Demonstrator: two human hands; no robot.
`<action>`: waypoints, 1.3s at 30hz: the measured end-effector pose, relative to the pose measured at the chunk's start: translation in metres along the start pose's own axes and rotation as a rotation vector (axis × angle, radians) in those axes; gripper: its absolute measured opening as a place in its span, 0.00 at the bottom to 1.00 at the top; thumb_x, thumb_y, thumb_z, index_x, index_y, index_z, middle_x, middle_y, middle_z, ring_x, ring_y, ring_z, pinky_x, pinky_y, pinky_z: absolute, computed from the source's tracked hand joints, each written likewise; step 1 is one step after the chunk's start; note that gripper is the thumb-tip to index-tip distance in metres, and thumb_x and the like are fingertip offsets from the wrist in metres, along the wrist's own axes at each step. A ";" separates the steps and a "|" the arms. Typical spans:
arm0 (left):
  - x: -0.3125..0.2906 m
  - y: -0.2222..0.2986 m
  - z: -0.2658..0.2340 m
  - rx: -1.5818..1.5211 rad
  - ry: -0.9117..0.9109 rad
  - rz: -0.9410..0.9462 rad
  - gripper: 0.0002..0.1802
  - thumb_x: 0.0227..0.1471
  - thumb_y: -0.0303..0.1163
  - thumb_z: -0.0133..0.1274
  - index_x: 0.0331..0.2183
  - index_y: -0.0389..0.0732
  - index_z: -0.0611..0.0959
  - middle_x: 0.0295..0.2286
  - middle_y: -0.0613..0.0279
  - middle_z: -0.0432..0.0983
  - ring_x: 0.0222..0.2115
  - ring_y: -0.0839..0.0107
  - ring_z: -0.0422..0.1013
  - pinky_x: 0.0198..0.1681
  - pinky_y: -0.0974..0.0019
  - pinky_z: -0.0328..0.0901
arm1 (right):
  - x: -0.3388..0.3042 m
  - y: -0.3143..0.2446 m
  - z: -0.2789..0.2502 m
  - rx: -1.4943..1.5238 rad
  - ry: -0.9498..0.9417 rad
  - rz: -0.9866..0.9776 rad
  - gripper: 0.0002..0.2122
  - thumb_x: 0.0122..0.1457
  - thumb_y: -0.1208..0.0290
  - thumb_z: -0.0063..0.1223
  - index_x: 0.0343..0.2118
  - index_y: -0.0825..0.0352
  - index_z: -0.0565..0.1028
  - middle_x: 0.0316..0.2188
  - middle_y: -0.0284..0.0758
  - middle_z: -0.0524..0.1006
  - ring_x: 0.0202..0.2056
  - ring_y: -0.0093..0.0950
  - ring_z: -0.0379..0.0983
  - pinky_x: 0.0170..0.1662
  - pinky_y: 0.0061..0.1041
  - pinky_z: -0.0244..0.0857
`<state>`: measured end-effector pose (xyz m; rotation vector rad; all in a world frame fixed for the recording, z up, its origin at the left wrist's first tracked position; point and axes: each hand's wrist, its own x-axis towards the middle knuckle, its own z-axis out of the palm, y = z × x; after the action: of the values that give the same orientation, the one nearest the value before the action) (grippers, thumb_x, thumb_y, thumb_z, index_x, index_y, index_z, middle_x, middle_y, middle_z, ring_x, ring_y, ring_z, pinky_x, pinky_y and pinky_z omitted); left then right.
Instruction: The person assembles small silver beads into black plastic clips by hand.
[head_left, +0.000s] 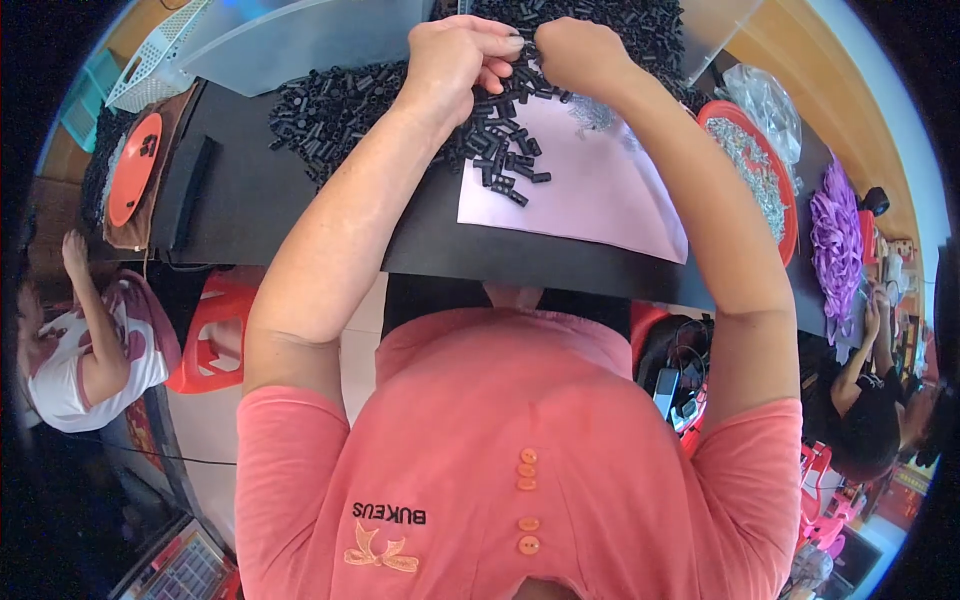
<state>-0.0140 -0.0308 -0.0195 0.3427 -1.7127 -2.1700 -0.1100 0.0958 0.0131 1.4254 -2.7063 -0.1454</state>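
Observation:
My left hand (448, 68) is at the far side of the dark table, its fingers bent and pinched together. Close beside it, my right hand (583, 58) is closed, fingertips turned toward the left ones. Anything between the fingertips is too small to make out against the black parts behind. Under and around both hands spreads a heap of small black tube-shaped plastic parts (330, 115). Some of these loose parts (508, 160) lie on a pale lilac sheet (580, 195) below my hands. Small silvery bits (592, 115) rest on the sheet near my right wrist.
Right of my right forearm stands a red dish (790, 235) of silvery metal pieces, beside a clear plastic bag (765, 105) and purple ribbons (838, 250). At left are a clear bin (300, 45), a black bar (190, 190) and an orange plate (132, 180). Other people (95, 350) sit at both sides.

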 end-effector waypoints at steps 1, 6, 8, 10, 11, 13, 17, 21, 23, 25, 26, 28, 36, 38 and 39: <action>0.000 0.000 0.000 -0.005 0.000 0.001 0.08 0.45 0.22 0.57 0.31 0.30 0.80 0.24 0.55 0.76 0.20 0.73 0.70 0.20 0.73 0.64 | -0.001 -0.003 0.001 0.000 0.000 0.000 0.08 0.47 0.75 0.49 0.28 0.67 0.79 0.28 0.44 0.79 0.33 0.41 0.77 0.36 0.38 0.71; -0.001 -0.001 0.000 -0.004 -0.007 0.011 0.08 0.45 0.22 0.57 0.31 0.30 0.80 0.24 0.55 0.77 0.20 0.73 0.70 0.19 0.73 0.64 | -0.004 -0.004 0.008 -0.056 0.023 0.044 0.09 0.47 0.72 0.51 0.30 0.65 0.80 0.30 0.43 0.79 0.35 0.40 0.78 0.36 0.38 0.71; -0.002 0.001 0.004 0.005 -0.012 0.016 0.08 0.45 0.22 0.57 0.31 0.30 0.80 0.24 0.56 0.77 0.20 0.73 0.70 0.19 0.73 0.64 | -0.001 0.013 0.029 -0.049 0.104 0.022 0.09 0.47 0.71 0.51 0.30 0.64 0.80 0.30 0.43 0.79 0.34 0.40 0.78 0.36 0.38 0.71; -0.002 0.000 0.001 0.002 -0.010 0.008 0.08 0.45 0.22 0.57 0.31 0.30 0.80 0.24 0.56 0.77 0.20 0.73 0.70 0.20 0.73 0.64 | -0.003 0.017 0.030 -0.045 0.180 -0.011 0.09 0.48 0.71 0.50 0.30 0.62 0.80 0.30 0.42 0.79 0.34 0.40 0.77 0.36 0.38 0.71; -0.002 0.000 0.000 0.003 -0.006 0.010 0.08 0.45 0.22 0.57 0.31 0.30 0.80 0.24 0.56 0.77 0.20 0.73 0.70 0.20 0.73 0.64 | -0.007 0.019 0.032 0.110 0.229 0.041 0.08 0.47 0.71 0.50 0.30 0.61 0.80 0.29 0.42 0.79 0.34 0.40 0.77 0.37 0.38 0.70; -0.001 0.000 0.002 0.006 -0.007 -0.014 0.08 0.45 0.22 0.57 0.31 0.30 0.80 0.23 0.56 0.76 0.19 0.74 0.70 0.20 0.74 0.64 | -0.011 0.032 0.036 0.403 0.289 0.114 0.08 0.46 0.71 0.50 0.28 0.58 0.80 0.28 0.40 0.79 0.34 0.40 0.76 0.37 0.38 0.69; -0.003 0.000 0.004 0.044 0.010 -0.011 0.08 0.45 0.22 0.56 0.31 0.30 0.80 0.23 0.56 0.76 0.19 0.74 0.70 0.19 0.74 0.64 | -0.014 0.041 0.041 0.386 0.307 0.162 0.08 0.46 0.72 0.50 0.28 0.58 0.80 0.27 0.40 0.79 0.34 0.40 0.76 0.37 0.38 0.69; -0.002 -0.002 0.004 0.039 0.004 -0.031 0.07 0.46 0.22 0.56 0.31 0.30 0.80 0.23 0.57 0.76 0.19 0.75 0.70 0.19 0.75 0.63 | -0.018 0.038 0.040 0.295 0.289 0.076 0.07 0.45 0.72 0.54 0.29 0.62 0.79 0.29 0.38 0.78 0.33 0.36 0.75 0.37 0.35 0.67; -0.002 -0.003 0.004 0.040 -0.003 -0.035 0.07 0.46 0.22 0.56 0.31 0.30 0.80 0.23 0.57 0.76 0.19 0.75 0.69 0.19 0.75 0.63 | -0.019 0.037 0.038 0.253 0.293 0.013 0.07 0.45 0.71 0.54 0.28 0.62 0.79 0.29 0.38 0.78 0.34 0.36 0.75 0.38 0.35 0.67; -0.003 -0.002 0.004 0.062 -0.008 -0.024 0.07 0.46 0.22 0.56 0.31 0.30 0.80 0.23 0.58 0.76 0.19 0.75 0.69 0.19 0.75 0.63 | -0.018 0.031 0.025 0.199 0.170 -0.007 0.06 0.45 0.71 0.54 0.28 0.62 0.79 0.29 0.37 0.77 0.34 0.37 0.75 0.38 0.36 0.67; -0.004 -0.002 0.004 0.064 -0.007 -0.025 0.07 0.46 0.22 0.56 0.31 0.30 0.80 0.23 0.58 0.76 0.19 0.75 0.69 0.19 0.75 0.63 | -0.016 0.029 0.023 0.200 0.171 -0.007 0.06 0.45 0.71 0.54 0.28 0.62 0.79 0.29 0.37 0.77 0.34 0.37 0.75 0.38 0.36 0.67; -0.004 -0.002 0.005 0.070 -0.006 -0.016 0.07 0.46 0.22 0.56 0.31 0.31 0.80 0.22 0.58 0.75 0.19 0.76 0.69 0.18 0.75 0.63 | -0.012 0.028 0.022 0.117 0.128 -0.034 0.08 0.45 0.73 0.50 0.27 0.63 0.80 0.28 0.40 0.79 0.33 0.40 0.77 0.36 0.38 0.70; -0.004 -0.002 0.006 0.080 -0.043 -0.007 0.06 0.46 0.23 0.57 0.30 0.32 0.81 0.22 0.59 0.76 0.19 0.76 0.70 0.18 0.75 0.64 | -0.022 0.023 0.031 0.259 0.357 0.038 0.08 0.46 0.71 0.50 0.28 0.65 0.79 0.29 0.41 0.79 0.34 0.38 0.77 0.37 0.39 0.68; -0.005 -0.001 0.007 0.089 -0.055 -0.001 0.06 0.46 0.23 0.57 0.30 0.32 0.81 0.22 0.60 0.76 0.19 0.76 0.70 0.18 0.75 0.64 | -0.026 0.033 0.033 0.754 0.352 0.127 0.07 0.49 0.71 0.53 0.29 0.68 0.79 0.25 0.37 0.79 0.28 0.32 0.76 0.33 0.31 0.67; -0.007 0.000 0.009 0.096 -0.067 0.004 0.06 0.45 0.22 0.57 0.30 0.32 0.81 0.22 0.60 0.76 0.19 0.76 0.70 0.18 0.75 0.64 | -0.028 0.031 0.030 0.756 0.352 0.127 0.07 0.49 0.71 0.53 0.29 0.68 0.79 0.25 0.37 0.79 0.28 0.32 0.76 0.33 0.31 0.67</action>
<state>-0.0115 -0.0203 -0.0179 0.2945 -1.8574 -2.1235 -0.1226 0.1376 -0.0137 1.2186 -2.6226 1.1259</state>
